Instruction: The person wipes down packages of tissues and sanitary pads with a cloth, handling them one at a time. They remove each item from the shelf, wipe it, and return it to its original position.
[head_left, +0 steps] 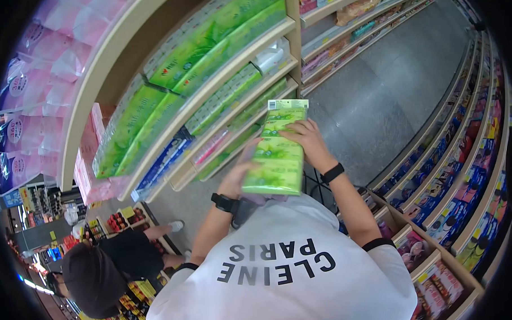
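A long green pack of tissues (279, 161), made up of several smaller packs in clear wrap, is held in front of my chest. A white strip with a barcode lies at its far end. My left hand (239, 175), blurred and with a dark watch at the wrist, grips the pack's left side. My right hand (308, 140), with a black band at the wrist, wraps over the right edge, its fingers lying across the upper face. Both hands are closed on the pack; the fingers beneath it are hidden.
Shelves at left hold large green tissue packs (201, 45) and pink-purple packs (35, 101). Curved shelves (459, 161) of small packaged goods line the right. Grey aisle floor (371, 90) stretches ahead. A person in dark clothes (102, 273) is at lower left.
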The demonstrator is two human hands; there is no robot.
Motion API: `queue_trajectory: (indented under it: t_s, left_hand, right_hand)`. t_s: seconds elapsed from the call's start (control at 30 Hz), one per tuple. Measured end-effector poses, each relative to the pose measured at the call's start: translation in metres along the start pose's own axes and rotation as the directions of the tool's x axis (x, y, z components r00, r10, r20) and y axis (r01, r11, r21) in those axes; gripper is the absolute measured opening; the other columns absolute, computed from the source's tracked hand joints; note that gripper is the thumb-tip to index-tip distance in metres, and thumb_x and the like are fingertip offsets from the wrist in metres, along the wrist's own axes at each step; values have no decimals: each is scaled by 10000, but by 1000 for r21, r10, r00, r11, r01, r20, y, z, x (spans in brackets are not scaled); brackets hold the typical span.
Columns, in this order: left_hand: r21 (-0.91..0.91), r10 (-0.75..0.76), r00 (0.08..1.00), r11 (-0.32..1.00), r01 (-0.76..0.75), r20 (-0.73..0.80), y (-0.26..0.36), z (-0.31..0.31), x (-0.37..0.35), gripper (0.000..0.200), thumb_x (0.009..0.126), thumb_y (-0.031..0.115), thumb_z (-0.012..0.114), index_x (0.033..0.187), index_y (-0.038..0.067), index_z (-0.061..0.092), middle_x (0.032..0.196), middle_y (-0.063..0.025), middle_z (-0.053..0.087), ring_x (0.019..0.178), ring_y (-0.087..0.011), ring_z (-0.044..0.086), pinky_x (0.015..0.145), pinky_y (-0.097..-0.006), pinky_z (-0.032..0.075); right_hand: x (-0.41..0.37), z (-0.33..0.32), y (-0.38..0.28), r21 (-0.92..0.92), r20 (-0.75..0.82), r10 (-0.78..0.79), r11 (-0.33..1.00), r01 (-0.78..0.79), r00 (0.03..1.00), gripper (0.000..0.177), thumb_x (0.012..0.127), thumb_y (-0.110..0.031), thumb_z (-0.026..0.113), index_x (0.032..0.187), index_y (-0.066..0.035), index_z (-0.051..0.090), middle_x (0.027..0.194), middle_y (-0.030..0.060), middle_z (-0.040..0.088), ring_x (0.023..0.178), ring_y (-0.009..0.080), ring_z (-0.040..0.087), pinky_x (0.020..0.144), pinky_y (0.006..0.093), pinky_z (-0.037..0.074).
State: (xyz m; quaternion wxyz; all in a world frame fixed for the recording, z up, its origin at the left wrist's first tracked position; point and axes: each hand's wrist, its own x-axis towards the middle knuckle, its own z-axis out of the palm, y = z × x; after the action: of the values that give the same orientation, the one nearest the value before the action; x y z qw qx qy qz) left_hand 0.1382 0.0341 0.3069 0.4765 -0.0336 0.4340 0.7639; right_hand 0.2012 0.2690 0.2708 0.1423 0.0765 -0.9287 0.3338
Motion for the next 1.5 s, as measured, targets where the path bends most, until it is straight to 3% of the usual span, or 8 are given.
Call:
queue_trajectory:
  t_s: [0.13,0.27,0.37,0.57,0.73,1.07,1.2,1.5]
  left_hand:
    - [84,-51,993,995,60,-105,27,-21,-14,803,714,-31,605,1439,33,266,1308,-171,493,1179,-283,515,977,-364,439]
    - [29,-296,953,954,298,-57,36,-71,-23,760,734,-34,605,1420,0,280,1294,-189,501,1151,-296,536,946,-387,466]
    - [86,-384,923,921,381,24,49,-86,-26,598,771,-33,627,1330,-27,415,1241,-181,559,1087,-264,590,925,-368,495]
    - [625,-358,933,736,261,32,33,-106,-8,430,809,59,687,1209,-32,559,1136,-129,637,1021,-200,621,885,-315,496]
    - [869,-297,954,458,185,-47,26,-91,15,341,798,149,737,1074,-28,645,998,-99,682,922,-161,633,800,-280,492]
    - [892,66,983,414,-183,172,47,-43,10,227,689,-18,656,916,-9,642,864,-66,658,840,-161,630,753,-275,493]
    - [891,88,991,435,-129,100,41,-83,18,364,632,-112,533,976,-26,615,900,-77,638,841,-178,623,767,-273,484]
    - [892,296,926,314,-326,234,23,-95,13,351,698,10,574,1047,9,611,1006,-165,626,987,-279,595,880,-370,449]
  right_hand:
    - [-2,70,-32,364,-277,431,874,-321,859,473,890,-87,557,1337,7,434,1211,219,546,1163,339,495,1002,388,389]
    - [-16,129,-53,816,568,690,-401,-417,448,455,1027,-305,312,1301,29,453,1251,181,545,1120,265,551,982,355,422]
    - [-9,119,-91,797,601,689,-554,-240,405,476,1025,-346,294,1273,13,484,1193,158,585,1044,239,599,911,338,478]
    - [-24,115,-79,851,457,762,-226,-474,459,408,963,-235,504,1245,59,487,1103,160,627,921,203,644,758,312,537]
    - [-22,96,-67,955,236,934,-171,-242,269,318,925,-130,564,1162,73,503,1024,168,634,853,223,654,719,319,538]
    - [-49,55,-50,969,-132,972,168,-183,195,302,956,-109,524,1225,3,445,1115,138,603,948,183,618,798,299,509]
    - [-57,39,-45,987,-136,950,105,122,283,344,969,-97,500,1290,-42,391,1183,105,575,1037,190,586,859,337,498]
    - [-46,14,-59,983,-183,921,177,48,344,410,935,-27,526,1316,-52,376,1230,99,550,1112,193,549,907,338,469]
